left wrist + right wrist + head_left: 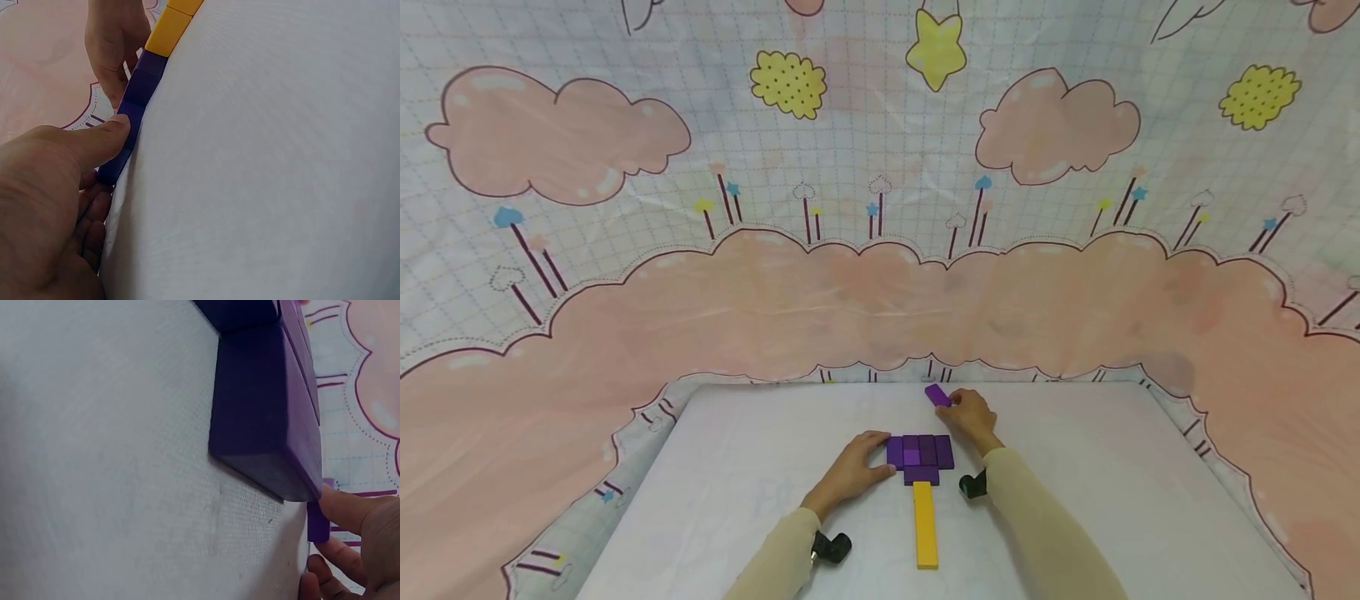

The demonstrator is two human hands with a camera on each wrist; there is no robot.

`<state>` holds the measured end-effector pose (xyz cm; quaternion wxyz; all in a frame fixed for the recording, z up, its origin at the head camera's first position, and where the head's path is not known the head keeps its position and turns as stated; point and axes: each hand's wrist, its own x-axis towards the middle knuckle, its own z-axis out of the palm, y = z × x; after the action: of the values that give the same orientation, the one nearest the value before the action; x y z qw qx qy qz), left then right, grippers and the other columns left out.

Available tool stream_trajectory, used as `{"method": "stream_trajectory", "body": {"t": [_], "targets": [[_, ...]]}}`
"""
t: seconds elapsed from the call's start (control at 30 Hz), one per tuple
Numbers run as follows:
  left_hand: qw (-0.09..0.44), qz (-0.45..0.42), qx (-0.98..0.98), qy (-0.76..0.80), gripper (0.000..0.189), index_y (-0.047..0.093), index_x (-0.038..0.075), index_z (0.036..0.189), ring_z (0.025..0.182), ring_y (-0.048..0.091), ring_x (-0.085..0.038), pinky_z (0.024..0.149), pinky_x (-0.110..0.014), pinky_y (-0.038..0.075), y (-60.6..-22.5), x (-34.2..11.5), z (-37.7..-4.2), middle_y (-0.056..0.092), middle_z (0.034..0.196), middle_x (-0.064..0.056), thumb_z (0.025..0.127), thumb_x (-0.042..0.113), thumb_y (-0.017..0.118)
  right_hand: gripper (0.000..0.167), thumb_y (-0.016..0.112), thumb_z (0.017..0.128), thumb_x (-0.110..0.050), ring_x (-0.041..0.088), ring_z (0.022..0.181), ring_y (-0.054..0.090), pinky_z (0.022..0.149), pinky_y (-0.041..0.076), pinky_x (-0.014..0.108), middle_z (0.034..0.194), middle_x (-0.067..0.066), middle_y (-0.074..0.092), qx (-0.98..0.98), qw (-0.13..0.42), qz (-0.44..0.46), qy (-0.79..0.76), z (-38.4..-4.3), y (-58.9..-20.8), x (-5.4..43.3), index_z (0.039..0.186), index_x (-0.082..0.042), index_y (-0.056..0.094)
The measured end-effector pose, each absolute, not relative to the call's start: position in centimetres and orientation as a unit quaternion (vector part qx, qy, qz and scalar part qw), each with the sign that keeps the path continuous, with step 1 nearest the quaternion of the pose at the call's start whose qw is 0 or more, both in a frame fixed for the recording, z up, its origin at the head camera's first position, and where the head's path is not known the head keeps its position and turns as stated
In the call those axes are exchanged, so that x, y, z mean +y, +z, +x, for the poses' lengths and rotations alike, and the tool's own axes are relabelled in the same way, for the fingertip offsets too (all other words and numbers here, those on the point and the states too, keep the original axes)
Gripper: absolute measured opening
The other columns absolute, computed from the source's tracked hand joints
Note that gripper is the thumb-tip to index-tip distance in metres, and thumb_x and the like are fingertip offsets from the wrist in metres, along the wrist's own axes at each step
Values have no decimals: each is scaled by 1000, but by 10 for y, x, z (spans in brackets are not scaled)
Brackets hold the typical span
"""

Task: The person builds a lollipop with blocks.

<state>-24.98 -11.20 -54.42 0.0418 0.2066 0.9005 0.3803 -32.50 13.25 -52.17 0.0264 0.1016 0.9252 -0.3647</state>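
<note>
Four-sided purple blocks stand side by side in a row [928,451] on the white table, with one more purple block [921,475] lying crosswise below them. A yellow strip of blocks [926,525] runs from there toward the person. My left hand [853,468] holds the row's left end, thumb at the near side and fingers at the far corner; in the left wrist view the thumb [115,128] presses the end block [114,164]. Beyond the row, my right hand [973,417] pinches a separate purple block [937,395] by its right end, between thumb and fingers.
The white tabletop [1060,433] ends just beyond the right hand, at a hanging cloth [880,308] printed with clouds and stars. Small black wrist cameras [832,547] are strapped on both forearms, the right one close to the row's right side.
</note>
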Motion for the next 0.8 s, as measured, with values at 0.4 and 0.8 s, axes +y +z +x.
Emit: {"method": "stream_trajectory", "body": {"t": [0.4,0.8], "targets": [[38,206,901,380,60,53,5,139,135,47,-35,115,-53,36,-546,-112,-251,54,141,-14,87,28,73,39,72,86,-30,33,103,60,95,39,55,111,14,69,922,19,83,-377,-325,-524,140,115,-5,69],[35,208,902,377,59,54,4,138,135,48,-34,115,-52,36,-545,-112,-250,55,140,-13,88,27,73,38,69,88,-25,28,94,63,88,48,47,106,14,71,917,5,71,-393,-322,-526,147,120,-4,68]]}}
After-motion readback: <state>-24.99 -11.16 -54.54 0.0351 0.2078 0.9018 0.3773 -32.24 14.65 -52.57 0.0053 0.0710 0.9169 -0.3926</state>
